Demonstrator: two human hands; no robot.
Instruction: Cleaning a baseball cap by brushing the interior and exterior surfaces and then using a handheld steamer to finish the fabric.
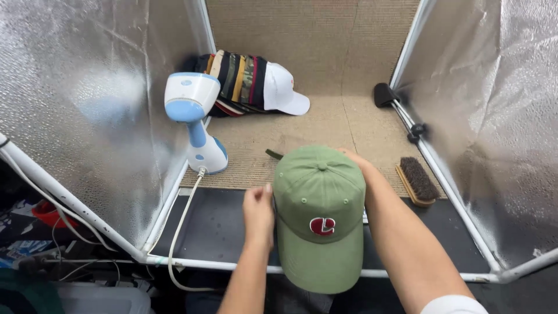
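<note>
A single head-worn camera is looking steeply down and forward from just above the person's forearms, sitting close over the green cap (319, 215) at the frame's bottom centre. It is facing into a foil-walled booth (87, 99), taking in the woven mat (343, 131) and back wall beyond. No second view is sharing the scene.

We see a blue and white handheld steamer (195, 119) standing at the left, its white cord (177, 232) trailing near. Just beyond it, at the far side, lies a stack of caps (250, 84). A wooden brush (417, 181) rests at the right, beside silver foil walls (87, 99).
</note>
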